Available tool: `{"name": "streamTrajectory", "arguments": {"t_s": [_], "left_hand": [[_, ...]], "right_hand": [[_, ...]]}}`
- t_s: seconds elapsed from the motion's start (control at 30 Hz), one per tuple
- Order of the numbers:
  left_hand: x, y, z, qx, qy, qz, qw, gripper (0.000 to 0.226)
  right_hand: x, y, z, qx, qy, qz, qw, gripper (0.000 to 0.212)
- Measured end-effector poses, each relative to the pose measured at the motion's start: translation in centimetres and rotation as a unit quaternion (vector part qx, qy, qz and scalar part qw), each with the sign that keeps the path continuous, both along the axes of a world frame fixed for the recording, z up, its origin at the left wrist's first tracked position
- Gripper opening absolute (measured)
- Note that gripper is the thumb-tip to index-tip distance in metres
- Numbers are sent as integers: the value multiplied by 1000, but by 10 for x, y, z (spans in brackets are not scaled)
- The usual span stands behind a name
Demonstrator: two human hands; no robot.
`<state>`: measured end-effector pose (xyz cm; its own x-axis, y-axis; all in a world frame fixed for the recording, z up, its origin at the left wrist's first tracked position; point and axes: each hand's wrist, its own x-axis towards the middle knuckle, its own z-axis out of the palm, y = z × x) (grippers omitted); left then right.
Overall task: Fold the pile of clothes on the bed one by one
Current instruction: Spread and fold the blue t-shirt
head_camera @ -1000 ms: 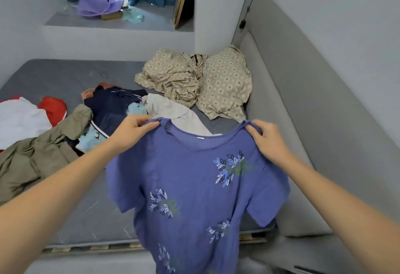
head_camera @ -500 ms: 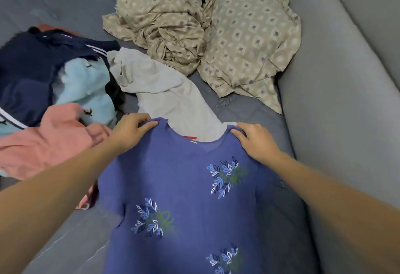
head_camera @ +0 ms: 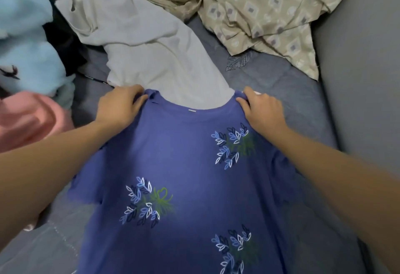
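Observation:
A blue T-shirt [head_camera: 184,165] with printed leaf sprigs lies spread face up on the grey bed [head_camera: 281,83], its collar pointing away from me. My left hand [head_camera: 121,105] grips its left shoulder beside the collar. My right hand [head_camera: 263,108] grips the right shoulder. The collar overlaps a pale grey-white garment [head_camera: 151,42] lying just beyond. The shirt's lower hem runs out of the frame at the bottom.
To the left lie a light blue garment [head_camera: 26,42], a pink one [head_camera: 28,120] and a dark one [head_camera: 62,42]. Beige patterned cloth [head_camera: 259,9] is crumpled at the back right. The grey padded bed side [head_camera: 363,78] rises along the right.
The blue shirt, held up in the air a second ago, has come down flat onto the bed. Both hands kept their hold on the shoulders, and my view has moved closer and lower.

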<state>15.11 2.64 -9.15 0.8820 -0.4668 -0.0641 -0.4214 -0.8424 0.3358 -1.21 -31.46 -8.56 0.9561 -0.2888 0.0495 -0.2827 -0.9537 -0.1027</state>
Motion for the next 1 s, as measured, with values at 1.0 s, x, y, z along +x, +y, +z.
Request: {"name": "streamTrajectory", "arguments": {"t_s": [1.0], "left_hand": [[-52,-262,43,-62,123,-315,939,3]], "right_hand": [[-131,-103,25,380,136,-154,902,38]]}}
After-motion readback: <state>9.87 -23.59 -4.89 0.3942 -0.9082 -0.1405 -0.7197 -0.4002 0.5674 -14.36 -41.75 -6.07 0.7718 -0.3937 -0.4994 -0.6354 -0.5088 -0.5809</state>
